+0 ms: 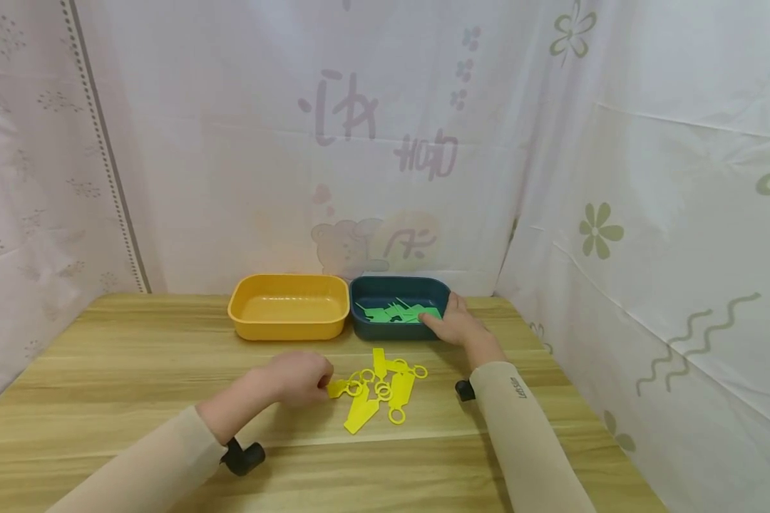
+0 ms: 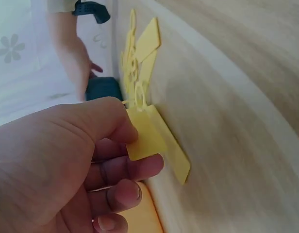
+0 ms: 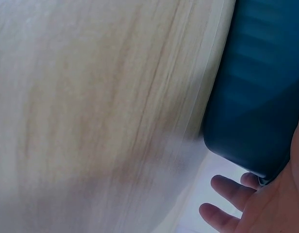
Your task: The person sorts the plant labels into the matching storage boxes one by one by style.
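Note:
My left hand [image 1: 298, 379] pinches a yellow plastic tag [image 2: 145, 138] between thumb and index finger, at the left side of a loose pile of yellow tags [image 1: 401, 388] with ring ends. Another yellow tag [image 2: 173, 145] lies just behind the pinched one on the table. My right hand [image 1: 458, 324] rests at the right end of the dark blue bin [image 1: 385, 331], thumb over the rim. In the right wrist view its fingers [image 3: 232, 191] spread past the bin's end, fairly straight. Flat green pieces [image 1: 401, 312] lie inside that bin.
A yellow bin [image 1: 289, 331] stands against the blue bin's left side, near the back edge of the wooden table [image 1: 135, 363]. White patterned curtains [image 1: 231, 178] hang behind and along both sides.

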A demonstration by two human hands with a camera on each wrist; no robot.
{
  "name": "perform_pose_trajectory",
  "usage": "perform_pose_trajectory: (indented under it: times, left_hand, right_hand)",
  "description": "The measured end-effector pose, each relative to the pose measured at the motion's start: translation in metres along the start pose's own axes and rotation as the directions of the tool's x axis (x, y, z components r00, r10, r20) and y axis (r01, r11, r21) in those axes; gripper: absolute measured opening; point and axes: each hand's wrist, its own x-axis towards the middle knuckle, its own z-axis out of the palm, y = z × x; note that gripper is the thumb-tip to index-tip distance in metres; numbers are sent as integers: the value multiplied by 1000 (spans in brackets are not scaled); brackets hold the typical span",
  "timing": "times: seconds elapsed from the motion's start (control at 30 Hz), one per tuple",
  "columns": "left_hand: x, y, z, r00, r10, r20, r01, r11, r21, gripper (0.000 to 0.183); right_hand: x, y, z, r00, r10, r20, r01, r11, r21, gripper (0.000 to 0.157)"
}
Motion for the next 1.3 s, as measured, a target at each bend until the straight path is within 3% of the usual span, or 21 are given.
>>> perform_pose_trajectory:
  times: [0.13, 0.5, 0.77, 1.07, 1.3]
  left_hand:
    - [-2, -7, -8, 998, 55, -39, -56, 998, -26, 22]
    - [-10, -15, -29, 985, 104, -135, -112, 993, -47, 24]
    - [-15, -18, -33, 978, 113, -178, -125, 990, -58, 19]
    - [-18, -19, -49, 962, 148, -231, -169, 983, -73, 16]
    - [-19, -21, -56, 957, 130, -259, -159, 983, -95, 9]
  right_hand:
    - [-1, -1, 0, 1000, -4, 1, 4, 1000, 12, 120]
    - [-2, 1, 1, 1000, 6, 1, -6, 1000, 22, 119]
    - [-1, -2, -1, 1000, 13, 11, -13, 1000, 21, 119]
    - [10, 3, 1, 999, 28, 23, -28, 999, 22, 122]
    - [12, 5, 2, 999, 24, 31, -24, 1000, 15, 123]
